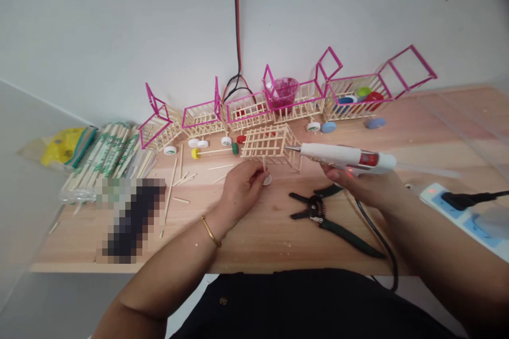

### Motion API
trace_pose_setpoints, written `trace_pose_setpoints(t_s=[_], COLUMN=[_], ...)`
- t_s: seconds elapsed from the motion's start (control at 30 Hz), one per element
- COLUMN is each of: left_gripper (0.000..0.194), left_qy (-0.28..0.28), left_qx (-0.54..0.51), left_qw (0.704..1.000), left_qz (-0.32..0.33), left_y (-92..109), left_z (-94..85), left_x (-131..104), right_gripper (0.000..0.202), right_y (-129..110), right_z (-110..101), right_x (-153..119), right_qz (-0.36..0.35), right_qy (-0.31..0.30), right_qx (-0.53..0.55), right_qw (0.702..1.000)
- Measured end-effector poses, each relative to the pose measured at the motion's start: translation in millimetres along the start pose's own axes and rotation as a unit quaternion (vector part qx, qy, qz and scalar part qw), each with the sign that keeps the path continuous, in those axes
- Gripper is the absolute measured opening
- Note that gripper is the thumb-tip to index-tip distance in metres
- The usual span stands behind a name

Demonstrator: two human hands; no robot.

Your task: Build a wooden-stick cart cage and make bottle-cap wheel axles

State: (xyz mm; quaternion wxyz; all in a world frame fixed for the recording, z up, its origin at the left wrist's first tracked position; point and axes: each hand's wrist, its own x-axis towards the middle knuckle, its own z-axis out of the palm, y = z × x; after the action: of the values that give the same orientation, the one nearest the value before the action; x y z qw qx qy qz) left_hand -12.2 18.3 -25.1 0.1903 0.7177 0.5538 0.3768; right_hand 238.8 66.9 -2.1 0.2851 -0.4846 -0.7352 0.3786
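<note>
My right hand (pixel 358 183) is wrapped round a white hot glue gun (pixel 338 154), its red light lit and its nozzle pointing left. The nozzle tip is at the right end of a small cage-like frame of bare wooden sticks (pixel 264 140); whether it touches cannot be told. At the near side of this frame, my left hand (pixel 245 185) pinches a white bottle cap (pixel 268 180) beside a short stick. The fingertips are partly hidden. A pair of dark-handled pliers (pixel 318 212) lies on the table between my hands.
Several stick carts (pixel 202 119) with pink rims line the wall; one holds a pink cup (pixel 284 92). A stick axle (pixel 214 152) with caps and loose sticks (pixel 169 196) lie left. Bundled chopsticks (pixel 107 153) lie farther left. A power strip (pixel 465 217) is at right.
</note>
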Motion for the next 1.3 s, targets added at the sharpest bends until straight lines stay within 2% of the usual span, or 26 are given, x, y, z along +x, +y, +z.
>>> trace_pose_setpoints(t_s=[0.27, 0.4, 0.57, 0.67, 0.8, 0.93, 1.1, 1.3], left_gripper=[0.009, 0.010, 0.011, 0.010, 0.011, 0.011, 0.011, 0.010], left_qy=[-0.008, -0.011, -0.009, -0.011, -0.016, -0.020, -0.026, -0.026], left_qx=[0.007, 0.017, 0.013, 0.018, 0.017, 0.014, 0.006, 0.013], left_qw=[1.000, 0.999, 0.999, 0.999, 0.999, 1.000, 1.000, 0.999], left_qz=[0.022, 0.029, 0.033, 0.028, 0.022, 0.019, 0.015, 0.017], left_y=[-0.8, -0.9, -1.0, -1.4, -1.9, -2.3, -2.4, -1.8], left_z=[-0.6, -0.6, -0.3, -0.2, -0.4, -0.4, -0.8, -0.9], left_x=[-0.8, -1.3, -1.4, -1.3, -1.1, -0.7, -0.1, 0.3], right_gripper=[0.035, 0.033, 0.033, 0.032, 0.030, 0.038, 0.037, 0.031], right_y=[-7.3, -8.4, 5.8, 17.6, 23.1, 20.7, 21.6, 24.2], right_z=[-1.7, -4.2, -13.4, -17.6, -19.5, -18.1, -16.8, -23.7], right_x=[2.4, 5.4, 11.9, 14.4, 14.0, 13.3, 13.9, 12.9], right_qz=[0.038, 0.028, -0.092, -0.124, -0.099, -0.053, -0.028, -0.047], right_qy=[0.079, 0.096, 0.057, 0.030, -0.013, -0.057, -0.084, -0.123], right_qx=[-0.039, -0.141, -0.249, -0.296, -0.321, -0.309, -0.289, -0.256], right_qw=[0.995, 0.985, 0.962, 0.947, 0.942, 0.948, 0.953, 0.958])
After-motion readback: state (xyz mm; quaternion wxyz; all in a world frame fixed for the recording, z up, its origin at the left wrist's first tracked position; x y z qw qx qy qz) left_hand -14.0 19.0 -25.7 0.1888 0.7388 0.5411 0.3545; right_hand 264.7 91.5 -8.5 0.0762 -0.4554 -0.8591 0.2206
